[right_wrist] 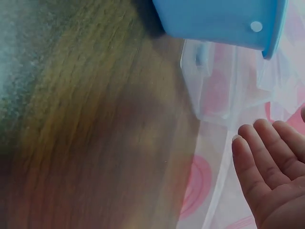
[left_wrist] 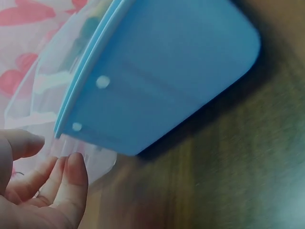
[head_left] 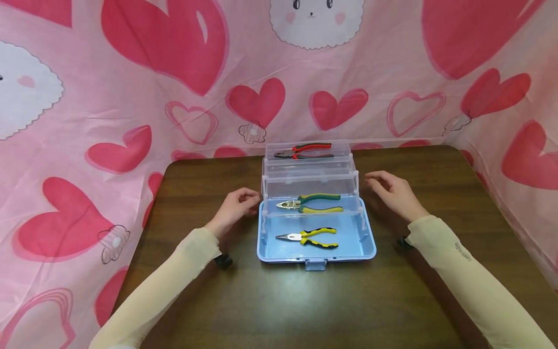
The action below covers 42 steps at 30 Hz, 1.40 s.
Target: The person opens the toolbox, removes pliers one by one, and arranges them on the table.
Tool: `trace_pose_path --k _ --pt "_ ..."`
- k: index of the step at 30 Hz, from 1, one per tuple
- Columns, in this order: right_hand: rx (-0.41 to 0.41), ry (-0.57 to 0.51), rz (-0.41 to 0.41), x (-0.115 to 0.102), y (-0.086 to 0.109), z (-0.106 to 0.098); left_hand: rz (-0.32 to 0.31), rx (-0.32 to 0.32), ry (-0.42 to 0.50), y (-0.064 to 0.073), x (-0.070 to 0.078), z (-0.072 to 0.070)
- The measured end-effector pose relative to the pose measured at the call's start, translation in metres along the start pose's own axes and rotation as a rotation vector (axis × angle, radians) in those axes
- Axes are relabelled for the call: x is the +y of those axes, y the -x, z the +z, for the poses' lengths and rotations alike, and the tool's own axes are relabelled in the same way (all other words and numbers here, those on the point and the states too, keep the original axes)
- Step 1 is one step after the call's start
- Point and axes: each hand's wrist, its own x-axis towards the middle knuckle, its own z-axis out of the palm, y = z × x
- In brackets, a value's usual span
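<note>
A blue toolbox [head_left: 316, 259] stands unfolded on the table, its clear stepped trays [head_left: 309, 186] raised at the back. Yellow-and-black long-nose pliers [head_left: 309, 238] lie in its base. Green-and-yellow combination pliers [head_left: 310, 202] rest in the lower tray, and two red-and-black pliers [head_left: 311, 147] lie in the top one. Beside the box's left side is my left hand [head_left: 235, 208], fingers loosely bent, thumb apart from them, holding nothing. My right hand [head_left: 394, 194] hovers off the right side with relaxed fingers; in the right wrist view, its fingers [right_wrist: 269, 152] are extended and apart from the box.
The brown wooden table [head_left: 318, 310] extends around the box. Behind it and at both sides hangs a pink cloth [head_left: 296, 63] with hearts. A latch [head_left: 316, 264] sticks out from the box's front edge.
</note>
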Motion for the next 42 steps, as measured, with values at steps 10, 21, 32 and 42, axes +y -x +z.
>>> trace_pose_path --k 10,21,32,42 --pt "0.03 0.029 -0.076 -0.013 0.014 -0.001 0.017 -0.003 0.062 0.024 -0.007 0.009" --pt "0.093 0.045 -0.186 -0.022 0.021 -0.001 -0.011 -0.016 0.103 0.029 -0.015 0.013" --pt "0.093 0.08 -0.215 -0.041 0.011 -0.004 -0.085 -0.011 0.167 0.03 -0.014 0.014" --pt "0.072 0.211 -0.409 -0.076 -0.02 -0.017 -0.087 -0.033 0.173 0.027 -0.013 0.015"
